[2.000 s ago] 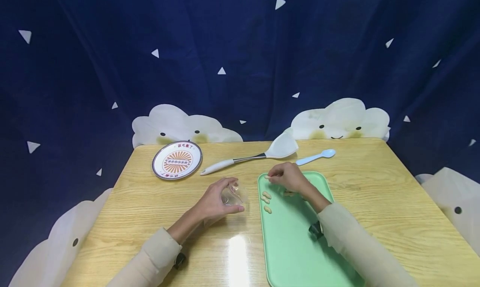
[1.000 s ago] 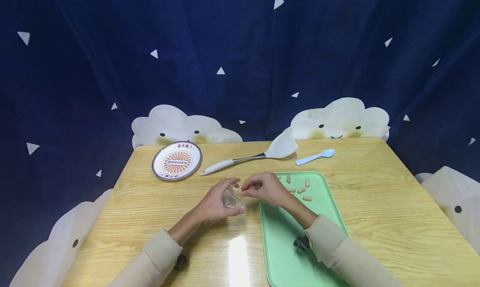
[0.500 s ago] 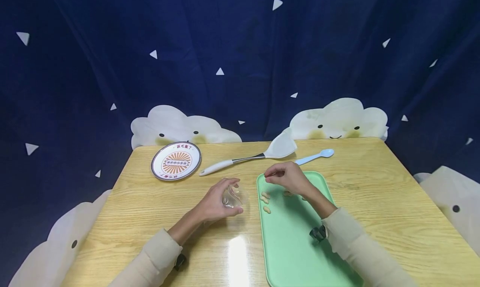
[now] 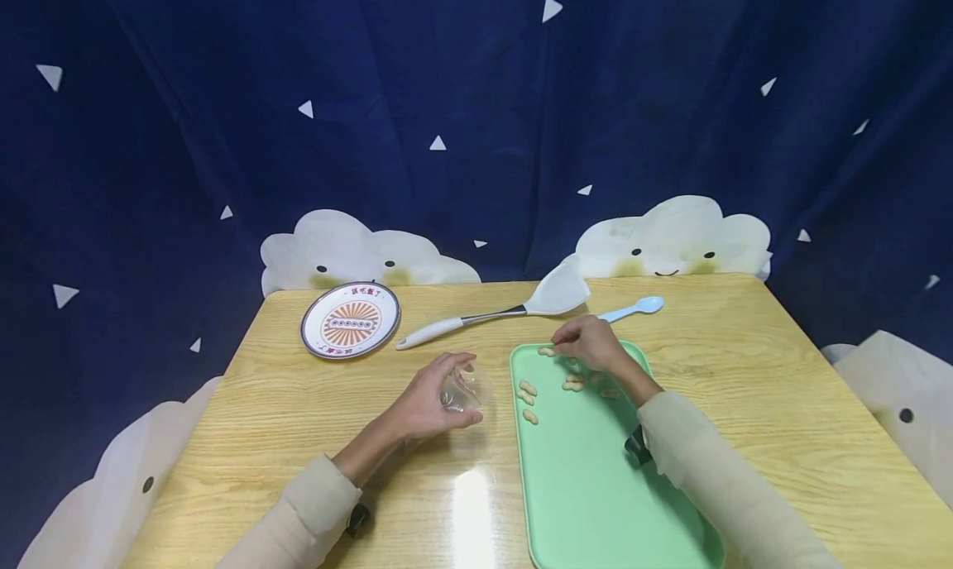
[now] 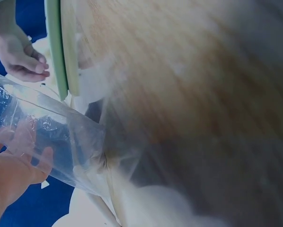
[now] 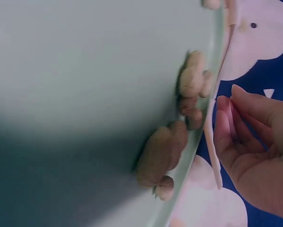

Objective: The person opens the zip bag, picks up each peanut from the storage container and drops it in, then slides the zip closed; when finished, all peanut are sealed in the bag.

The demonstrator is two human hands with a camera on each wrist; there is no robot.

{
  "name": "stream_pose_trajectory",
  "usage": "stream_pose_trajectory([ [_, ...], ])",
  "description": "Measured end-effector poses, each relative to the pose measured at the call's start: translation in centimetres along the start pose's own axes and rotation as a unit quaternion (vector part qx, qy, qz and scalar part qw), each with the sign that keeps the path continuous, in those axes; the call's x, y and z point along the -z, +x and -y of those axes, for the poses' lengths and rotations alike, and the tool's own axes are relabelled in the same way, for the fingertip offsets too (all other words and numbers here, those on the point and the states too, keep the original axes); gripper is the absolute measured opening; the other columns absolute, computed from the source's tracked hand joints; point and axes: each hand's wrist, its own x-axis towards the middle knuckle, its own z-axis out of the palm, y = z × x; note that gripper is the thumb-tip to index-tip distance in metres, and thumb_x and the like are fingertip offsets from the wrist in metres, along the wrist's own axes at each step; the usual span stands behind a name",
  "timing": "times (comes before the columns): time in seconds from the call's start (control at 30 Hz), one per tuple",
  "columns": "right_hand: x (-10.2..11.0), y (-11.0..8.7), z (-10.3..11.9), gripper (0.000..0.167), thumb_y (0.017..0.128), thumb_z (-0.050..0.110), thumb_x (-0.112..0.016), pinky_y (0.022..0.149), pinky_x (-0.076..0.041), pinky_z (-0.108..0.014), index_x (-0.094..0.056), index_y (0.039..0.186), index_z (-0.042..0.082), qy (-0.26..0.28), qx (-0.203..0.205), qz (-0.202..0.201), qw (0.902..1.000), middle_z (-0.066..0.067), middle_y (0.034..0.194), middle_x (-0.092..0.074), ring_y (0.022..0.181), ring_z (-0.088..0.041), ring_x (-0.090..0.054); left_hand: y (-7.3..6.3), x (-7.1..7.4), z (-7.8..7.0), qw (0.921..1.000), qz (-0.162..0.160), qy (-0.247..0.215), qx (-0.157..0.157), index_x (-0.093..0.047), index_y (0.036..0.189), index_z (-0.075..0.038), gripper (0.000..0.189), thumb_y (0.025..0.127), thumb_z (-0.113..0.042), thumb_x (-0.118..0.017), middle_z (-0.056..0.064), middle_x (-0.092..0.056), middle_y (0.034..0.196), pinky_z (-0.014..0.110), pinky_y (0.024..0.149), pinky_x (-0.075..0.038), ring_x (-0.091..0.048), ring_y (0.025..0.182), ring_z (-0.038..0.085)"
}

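Note:
My left hand [image 4: 432, 399] holds a clear plastic bag [image 5: 51, 132] by its upper part, thumb and fingers spread around its mouth. The see-through film hangs just left of the green tray [image 4: 596, 486]. Over the tray's far end is my right hand [image 4: 591, 346], its thumb and fingertips close together. In the right wrist view, nothing shows between those fingertips. Several unshelled peanuts [image 4: 573, 383] lie on the tray, some below the right hand and others along the left rim. The right hand partly hides a few of them. What lies in the bag is unclear.
A white spatula [image 4: 558, 292] with a pale handle lies behind the hands. Right of it is a light blue spoon [image 4: 648, 305], its handle end hidden by the right hand. A patterned plate [image 4: 316, 325] sits at the back left of the wooden table [image 4: 774, 404].
My right hand goes from the tray's far left corner to the bag's mouth, then returns over the tray and shifts right. My left hand and the bag stay in place.

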Motion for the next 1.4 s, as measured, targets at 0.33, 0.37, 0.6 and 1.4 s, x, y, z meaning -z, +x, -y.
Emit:
stream_pose_trajectory([
  [0.33, -1.5, 0.8, 0.4, 0.005, 0.079, 0.01, -0.074, 0.061, -0.049, -0.026, -0.075, 0.081, 0.005, -0.049, 0.002, 0.013, 0.9987, -0.005, 0.076, -0.073, 0.066, -0.012, -0.061, 0.0, 0.1, -0.1, 1.0, 0.003, 0.001, 0.004, -0.045, 0.138, -0.013, 0.082, 0.068, -0.039, -0.079, 0.005, -0.058, 0.125, 0.051, 0.104, -0.04, -0.053, 0.12, 0.025],
  [0.37, -1.6, 0.8, 0.5, 0.004, 0.079, 0.009, -0.075, 0.059, -0.048, -0.025, -0.075, 0.079, 0.005, -0.048, -0.004, 0.013, 0.9987, -0.005, 0.075, -0.072, 0.064, -0.011, -0.059, 0.0, 0.1, -0.1, 1.0, 0.004, 0.0, 0.005, -0.045, 0.138, -0.012, 0.083, 0.068, -0.039, -0.079, 0.005, -0.058, 0.126, 0.051, 0.104, -0.04, -0.053, 0.12, 0.025],
  [0.6, -2.2, 0.7, 0.7, 0.006, 0.078, 0.01, -0.075, 0.054, -0.045, -0.021, -0.074, 0.076, 0.006, -0.054, -0.011, -0.001, 0.9985, -0.005, 0.072, -0.071, 0.06, -0.009, -0.056, 0.1, 0.0, 0.1, 1.0, 0.003, 0.0, -0.001, -0.045, 0.138, -0.012, 0.083, 0.067, -0.038, -0.08, 0.007, -0.058, 0.127, 0.05, 0.105, -0.04, -0.053, 0.121, 0.025],
  [1.4, -0.7, -2.5, 5.6, 0.009, 0.085, 0.01, -0.068, 0.063, -0.054, -0.021, -0.073, 0.091, 0.005, 0.142, 0.083, 0.028, 0.986, -0.009, 0.085, -0.073, 0.073, -0.019, -0.069, 0.2, 0.0, -0.2, 1.0, 0.004, 0.0, -0.001, -0.045, 0.138, -0.014, 0.081, 0.069, -0.038, -0.079, 0.004, -0.058, 0.124, 0.047, 0.103, -0.042, -0.053, 0.119, 0.023],
])
